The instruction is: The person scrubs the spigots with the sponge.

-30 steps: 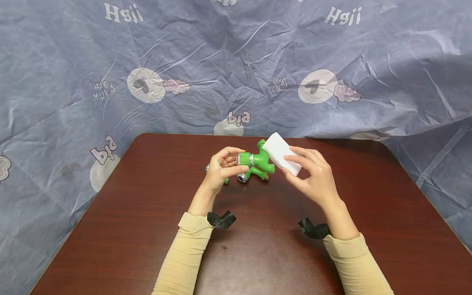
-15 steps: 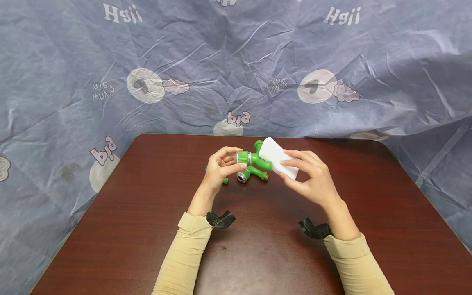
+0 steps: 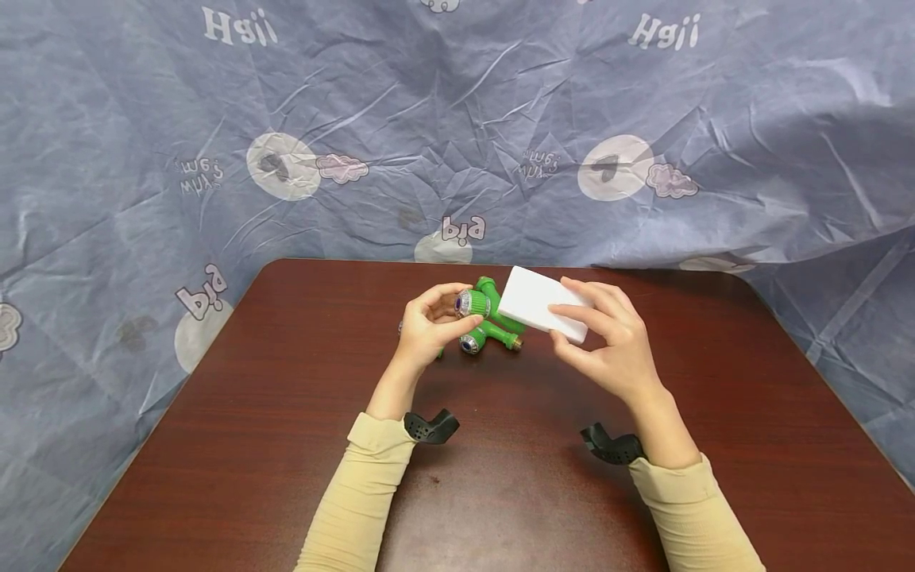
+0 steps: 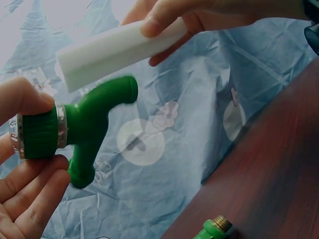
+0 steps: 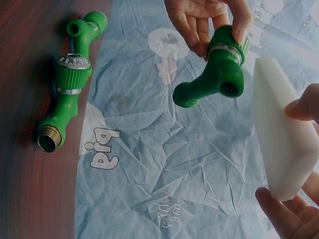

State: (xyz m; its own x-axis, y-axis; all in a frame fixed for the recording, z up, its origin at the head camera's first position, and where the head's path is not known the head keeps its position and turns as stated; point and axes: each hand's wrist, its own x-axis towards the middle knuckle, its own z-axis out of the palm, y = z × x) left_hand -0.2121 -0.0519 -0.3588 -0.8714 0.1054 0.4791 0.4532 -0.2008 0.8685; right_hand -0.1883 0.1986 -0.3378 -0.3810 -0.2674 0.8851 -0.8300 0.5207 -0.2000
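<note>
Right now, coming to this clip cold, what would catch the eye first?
The bright green plastic tap, lifted above the far middle of the dark red-brown wooden table in the left hand. Just right of it, the right hand pinches a white rectangular foam sponge block. A second green plastic tap with a brass threaded end lies on the table beneath them.

the held green tap fitting looks smooth, slightly glossy plastic with a shiny metal ring. the white rectangular sponge block looks matt and finely porous. the second green tap has a brass-coloured threaded end. dark reddish wood-grain desk, semi-glossy; crumpled grey-blue printed sheet, matt.
</note>
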